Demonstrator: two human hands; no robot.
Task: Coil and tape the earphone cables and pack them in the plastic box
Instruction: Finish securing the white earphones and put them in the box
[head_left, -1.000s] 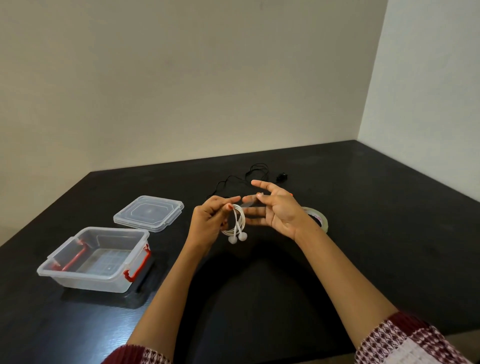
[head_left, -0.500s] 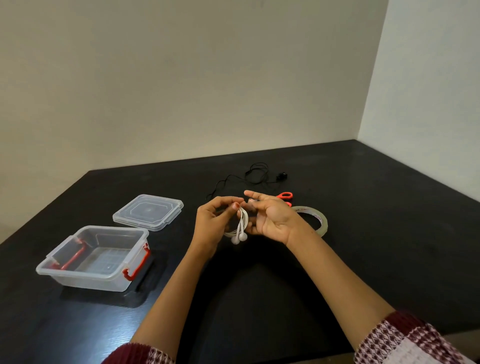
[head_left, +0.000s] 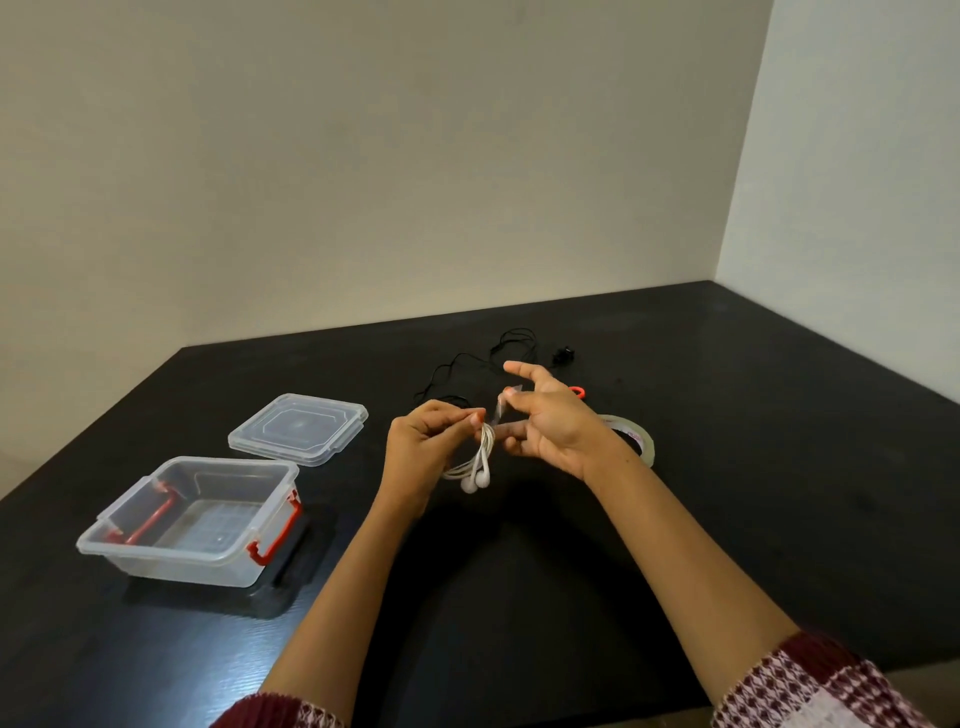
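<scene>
Head camera looks down at a black table (head_left: 753, 483). On the left side sits the plastic box (head_left: 171, 569). Its top is open and its bumpy floor shows through the clear walls. Red clips (head_left: 272, 535) hang on two of its sides. The lid (head_left: 298, 428) lies flat on the table just behind the box, apart from it.

Both hands are up over the middle of the table, well to the right of the box. The left hand (head_left: 423, 449) pinches the white earphones (head_left: 480, 460) with curled fingers. The cable is wound into a small loop, and the two buds hang down under the hand. The right hand (head_left: 553, 428) is just beside it with its fingers spread and mostly straight. A small clear bit of tape (head_left: 503, 410) seems to stick to one fingertip, but it is hard to see well. The bit of tape is right above the loop of cable.

Behind the hands, black earphones (head_left: 488, 358) lie loose on the table. A roll of tape (head_left: 641, 441) lies flat to the right, and the right wrist hides part of it. A red handle (head_left: 577, 391) peeks out from behind the right hand; the rest of that thing is hidden.
</scene>
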